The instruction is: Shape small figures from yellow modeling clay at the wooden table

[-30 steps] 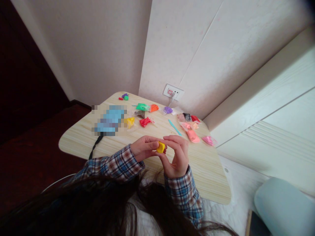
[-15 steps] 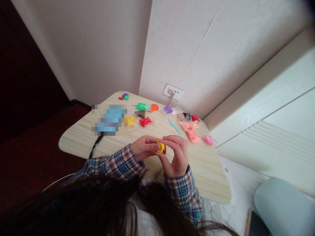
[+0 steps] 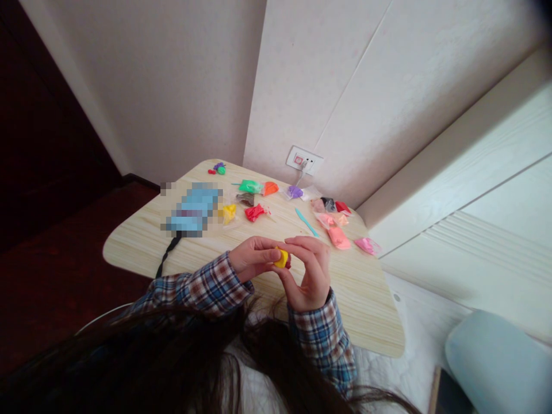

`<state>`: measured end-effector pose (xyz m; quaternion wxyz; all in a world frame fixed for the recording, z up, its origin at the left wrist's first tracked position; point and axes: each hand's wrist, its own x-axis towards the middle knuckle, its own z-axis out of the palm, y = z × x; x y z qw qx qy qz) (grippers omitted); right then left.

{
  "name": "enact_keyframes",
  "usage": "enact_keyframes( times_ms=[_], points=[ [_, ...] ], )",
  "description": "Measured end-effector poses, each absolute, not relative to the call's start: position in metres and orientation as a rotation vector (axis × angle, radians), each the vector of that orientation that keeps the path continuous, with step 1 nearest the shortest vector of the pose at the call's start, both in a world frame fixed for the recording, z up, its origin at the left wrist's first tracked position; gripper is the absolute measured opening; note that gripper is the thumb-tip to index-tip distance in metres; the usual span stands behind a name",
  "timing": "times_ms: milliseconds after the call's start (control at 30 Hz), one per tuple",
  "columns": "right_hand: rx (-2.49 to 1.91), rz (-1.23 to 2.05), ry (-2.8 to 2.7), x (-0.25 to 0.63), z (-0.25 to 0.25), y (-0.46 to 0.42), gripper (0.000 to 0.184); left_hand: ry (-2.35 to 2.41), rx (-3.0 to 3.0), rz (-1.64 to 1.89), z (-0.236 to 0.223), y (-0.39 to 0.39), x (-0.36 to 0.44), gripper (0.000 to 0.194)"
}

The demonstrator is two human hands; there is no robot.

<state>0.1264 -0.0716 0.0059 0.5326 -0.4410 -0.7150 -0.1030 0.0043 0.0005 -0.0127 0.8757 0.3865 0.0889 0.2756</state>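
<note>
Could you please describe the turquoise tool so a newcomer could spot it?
On the pale table, look beyond the right hand. The turquoise tool lies between the red clump and the coral packet, a slim, bare stick unlike its plump neighbours.

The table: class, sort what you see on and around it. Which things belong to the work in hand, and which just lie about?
Work in hand:
- yellow piece, between left hand and right hand
- probably the turquoise tool and coloured bags

Apparently just lying about:
- blurred blue object
- black strap
</note>
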Motion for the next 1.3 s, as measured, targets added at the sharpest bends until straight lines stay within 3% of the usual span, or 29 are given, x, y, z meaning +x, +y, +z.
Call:
enact_keyframes(
  times_ms=[733,1300],
  points=[
    [-1.087,-0.299,-1.733,0.1273,0.0041,-0.0687,0.021,0.135,0.842,0.505,-0.0118,-0.0018,0.0063,0.047],
    [-1.155,-0.292,-1.631,0.1272,-0.0002,-0.0679,0.022,0.265,0.816,0.596,-0.0055,-0.0009,0.0046,0.04]
  ],
)
